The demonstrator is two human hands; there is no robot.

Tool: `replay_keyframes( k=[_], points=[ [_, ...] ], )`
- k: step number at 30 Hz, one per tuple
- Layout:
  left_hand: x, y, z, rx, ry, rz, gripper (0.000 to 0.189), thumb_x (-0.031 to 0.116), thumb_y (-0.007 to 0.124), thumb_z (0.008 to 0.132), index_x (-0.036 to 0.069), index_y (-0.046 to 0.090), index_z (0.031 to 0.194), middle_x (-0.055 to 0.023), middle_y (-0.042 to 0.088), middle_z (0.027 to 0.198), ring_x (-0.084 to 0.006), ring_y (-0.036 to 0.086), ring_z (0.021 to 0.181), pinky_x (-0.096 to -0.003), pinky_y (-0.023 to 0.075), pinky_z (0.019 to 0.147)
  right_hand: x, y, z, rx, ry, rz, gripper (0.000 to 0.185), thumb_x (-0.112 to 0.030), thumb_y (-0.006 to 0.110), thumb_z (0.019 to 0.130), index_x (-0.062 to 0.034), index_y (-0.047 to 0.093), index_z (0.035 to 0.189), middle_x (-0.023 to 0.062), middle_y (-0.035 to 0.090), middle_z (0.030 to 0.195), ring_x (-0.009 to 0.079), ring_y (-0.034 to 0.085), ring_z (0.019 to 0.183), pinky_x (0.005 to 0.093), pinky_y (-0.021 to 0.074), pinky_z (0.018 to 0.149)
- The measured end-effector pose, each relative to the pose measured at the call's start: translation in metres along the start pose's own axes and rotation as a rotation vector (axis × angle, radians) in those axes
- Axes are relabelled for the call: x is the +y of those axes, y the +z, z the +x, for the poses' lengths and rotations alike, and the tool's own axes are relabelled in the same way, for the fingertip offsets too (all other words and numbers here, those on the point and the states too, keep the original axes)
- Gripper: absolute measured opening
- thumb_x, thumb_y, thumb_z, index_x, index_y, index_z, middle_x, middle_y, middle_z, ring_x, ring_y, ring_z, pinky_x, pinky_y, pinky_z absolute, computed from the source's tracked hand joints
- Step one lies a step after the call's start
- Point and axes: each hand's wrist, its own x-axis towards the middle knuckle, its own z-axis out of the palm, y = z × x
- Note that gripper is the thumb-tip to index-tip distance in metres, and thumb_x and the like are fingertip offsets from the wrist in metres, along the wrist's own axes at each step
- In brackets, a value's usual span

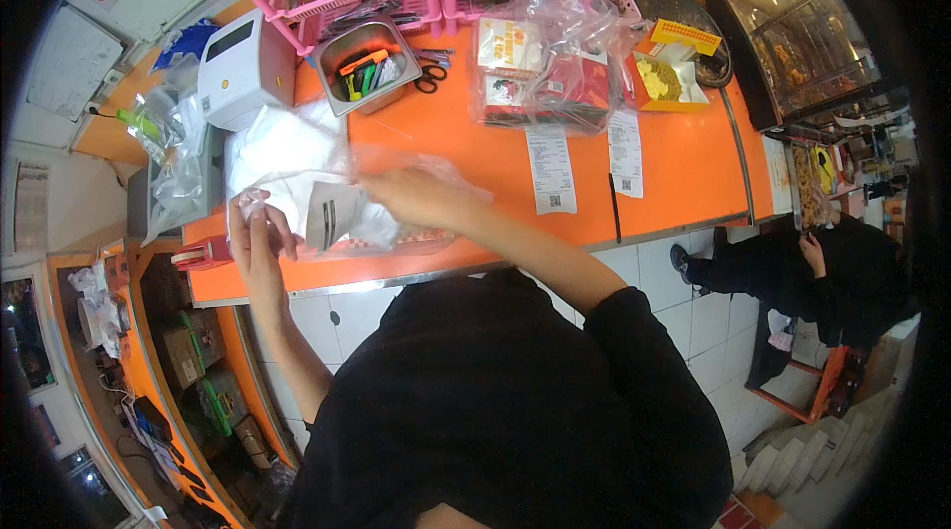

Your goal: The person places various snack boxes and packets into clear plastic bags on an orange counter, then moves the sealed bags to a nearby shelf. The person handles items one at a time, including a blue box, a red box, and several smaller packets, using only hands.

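Near the table's left front, my left hand (260,232) pinches a gathered bit of clear plastic between its fingers. My right hand (386,195) reaches across to a clear plastic bag (438,172) and touches the edge of a paper slip (333,215) with dark marks. The bag lies partly over the orange table, with white wrapped contents and red-checked paper inside. Behind my left hand is a pile of white plastic bags (282,143). How firmly my right fingers grip is hidden by the hand itself. A red tape dispenser (202,252) stands beside my left wrist.
Bagged food boxes (546,83), an open food box (669,79), printed receipts (550,169), a black pen (615,208), scissors (431,76), a metal marker tray (371,76) and a white label printer (249,72) occupy the table. Another person (832,276) sits at the right.
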Motion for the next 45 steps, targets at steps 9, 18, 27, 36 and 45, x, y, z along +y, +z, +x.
replay_keyframes(
  k=[9, 18, 27, 36, 45],
  points=[
    [-0.012, -0.012, 0.013, -0.185, 0.266, 0.090, 0.052, 0.034, 0.029, 0.104, -0.004, 0.062, 0.092, -0.0095, 0.063, 0.094, -0.0187, 0.061, 0.081, -0.0343, 0.0503, 0.076, 0.064, 0.019, 0.016, -0.173, 0.033, -0.189, 0.036, -0.019, 0.074, 0.073, -0.0031, 0.066, 0.104, 0.0198, 0.068, 0.099, 0.0366, 0.066, 0.092, 0.0456, 0.0516, 0.083],
    [-0.122, 0.014, 0.042, -0.590, 0.518, 0.756, 0.016, 0.011, 0.061, 0.084, 0.000, 0.063, 0.094, -0.0175, 0.064, 0.093, -0.0336, 0.062, 0.085, -0.0397, 0.0510, 0.076, 0.058, 0.026, 0.004, -0.058, 0.050, -0.266, 0.053, -0.031, 0.072, 0.079, -0.0073, 0.054, 0.123, 0.0173, 0.062, 0.112, 0.0331, 0.059, 0.105, 0.0453, 0.0473, 0.089],
    [-0.159, 0.072, 0.044, -1.003, 0.827, 0.762, 0.032, 0.006, 0.057, 0.078, 0.005, 0.058, 0.109, -0.0120, 0.057, 0.117, -0.0301, 0.054, 0.111, -0.0394, 0.0442, 0.096, 0.114, -0.001, -0.048, 0.012, -0.042, -0.533, 0.036, -0.027, 0.056, 0.089, -0.0098, 0.054, 0.121, 0.0107, 0.055, 0.126, 0.0303, 0.050, 0.119, 0.0457, 0.0398, 0.100],
    [-0.140, 0.090, 0.016, -1.038, 0.797, 0.740, 0.074, 0.038, 0.069, 0.077, 0.013, 0.041, 0.142, -0.0120, 0.038, 0.147, -0.0344, 0.029, 0.139, -0.0546, 0.0196, 0.114, 0.061, -0.081, -0.118, -0.775, 0.066, -0.767, 0.043, -0.031, 0.066, 0.078, -0.0153, 0.063, 0.118, 0.0075, 0.060, 0.117, 0.0291, 0.046, 0.121, 0.0693, 0.0239, 0.105],
    [-0.095, 0.117, 0.016, -1.042, 0.471, 0.977, 0.063, 0.038, 0.070, 0.079, 0.011, 0.049, 0.132, -0.0108, 0.048, 0.135, -0.0272, 0.043, 0.126, -0.0446, 0.0359, 0.102, -0.102, -0.157, -0.082, 0.137, -0.358, -0.382, 0.053, -0.019, 0.075, 0.074, -0.0135, 0.058, 0.123, 0.0111, 0.049, 0.134, 0.0346, 0.043, 0.128, 0.0545, 0.0289, 0.108]
  ],
)
